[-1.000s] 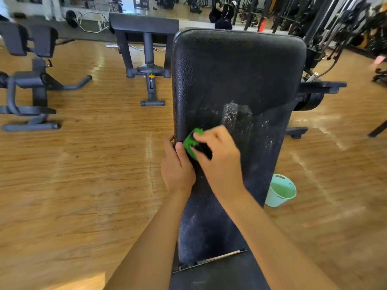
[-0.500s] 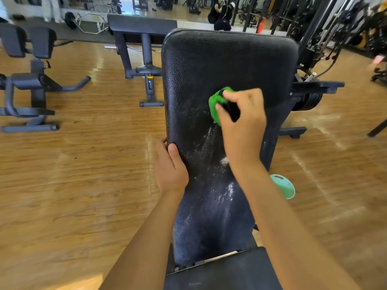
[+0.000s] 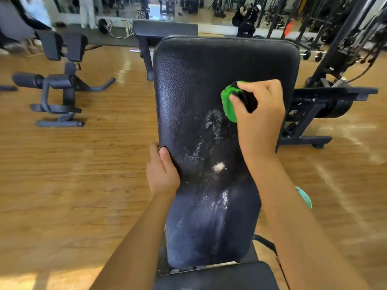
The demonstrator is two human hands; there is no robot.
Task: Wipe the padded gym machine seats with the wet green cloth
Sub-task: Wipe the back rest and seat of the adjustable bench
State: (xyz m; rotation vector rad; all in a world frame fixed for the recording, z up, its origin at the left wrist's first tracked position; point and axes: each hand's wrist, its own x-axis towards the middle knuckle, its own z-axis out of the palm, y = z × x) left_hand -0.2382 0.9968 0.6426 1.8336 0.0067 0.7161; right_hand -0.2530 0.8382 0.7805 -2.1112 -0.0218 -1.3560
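Cloth: green cloth [image 3: 227,103], bunched with a black part showing, pressed on the upper right part of the bench pad [image 3: 188,91]
Right hand: right hand [image 3: 259,114] gripping the cloth, fingers curled round it, knuckles up
Left hand: left hand [image 3: 162,170] clasping the pad's left edge about midway, thumb on the front face, fingers wrapped behind
Pad: black, textured, long, tilted away from the camera; white foam streaks and one white blob [image 3: 218,166] down the middle, below the cloth
Seat: second black pad [image 3: 219,277] at bottom, just beside the long pad's lower end
Bucket: teal bucket [image 3: 304,197] on the floor, right of the pad, mostly hidden by the right forearm
Floor: wood planks [image 3: 62,185]
Background: other black gym machine [image 3: 60,84] left, weight machine [image 3: 326,101] right, both well apart from the hands
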